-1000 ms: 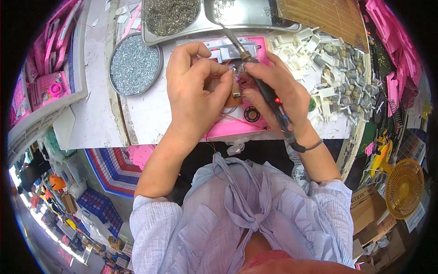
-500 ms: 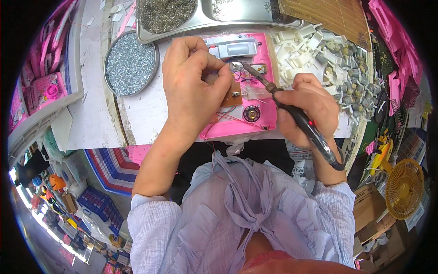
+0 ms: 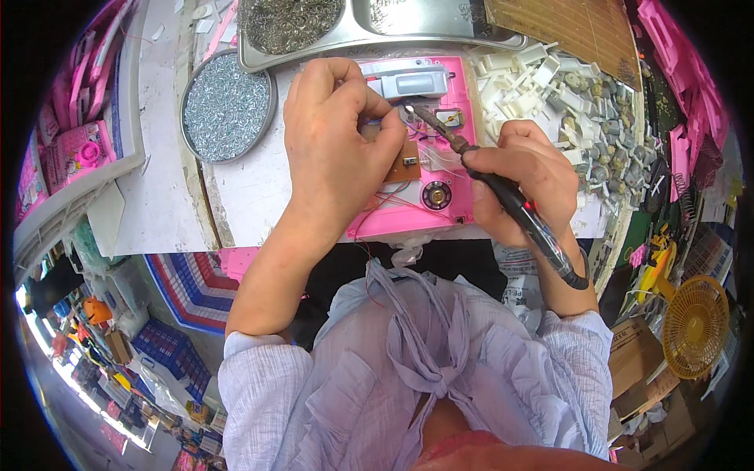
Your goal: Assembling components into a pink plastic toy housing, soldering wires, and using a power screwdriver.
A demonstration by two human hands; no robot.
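In front of me lies a pink plastic housing (image 3: 397,223) with wires and parts fitted inside. My right hand (image 3: 542,173) grips a soldering iron (image 3: 521,206) by its black handle, a red light glowing on it. Its tip reaches over the upper middle of the housing, close to my left fingertips. My left hand (image 3: 333,145) is closed in a pinch over the housing's left side; what its fingers hold is hidden. Beside it a small brown circuit board (image 3: 402,168) shows in part. Below sits a round speaker (image 3: 437,195), and above, a grey-white plastic part (image 3: 416,84).
A round dish of small metal screws (image 3: 228,108) stands left. A metal tray (image 3: 353,38) with springs lies at the back. White plastic pieces (image 3: 514,86) and grey metal-like parts (image 3: 609,149) are heaped right. Pink parts fill a crate (image 3: 126,169) far left.
My right hand and the soldering iron have shifted slightly left, bringing the tip nearer my left fingers. My left hand keeps its pinch. The whole view has moved a little.
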